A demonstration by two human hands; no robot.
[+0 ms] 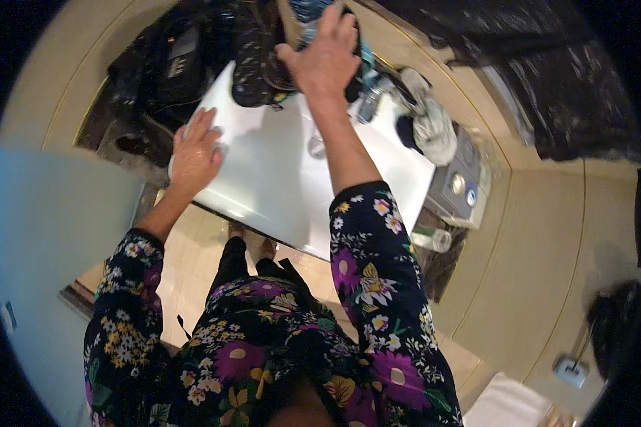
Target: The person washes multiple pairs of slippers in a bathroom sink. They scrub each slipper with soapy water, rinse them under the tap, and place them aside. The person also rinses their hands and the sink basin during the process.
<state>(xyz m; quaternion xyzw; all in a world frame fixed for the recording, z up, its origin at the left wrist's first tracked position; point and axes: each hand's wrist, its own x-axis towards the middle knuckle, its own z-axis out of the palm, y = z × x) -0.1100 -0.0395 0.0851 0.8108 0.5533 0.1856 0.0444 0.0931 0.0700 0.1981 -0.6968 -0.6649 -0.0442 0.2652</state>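
Note:
A white washbasin (271, 181) with a round drain (316, 147) spreads out in front of me. My left hand (196, 158) lies on its left rim, fingers stretched out and nothing in them. Across the basin, my right hand (327, 62) reaches to the far side with thumb and fingers apart. Just beyond its fingertips stands a blue-patterned thing (311, 10), partly hidden by the hand; I cannot tell whether they touch. Left of that hand is a long black object (252, 75) overhanging the basin's far edge. A metal tap (370, 103) shows to its right.
A black bag (181, 60) sits at the back left. Crumpled pale cloth (434, 132) lies on the right rim, near a grey box (454, 185) and a clear cup (440, 240). Black plastic sheeting (555, 78) hangs upper right. A bluish door panel (57, 235) stands at left.

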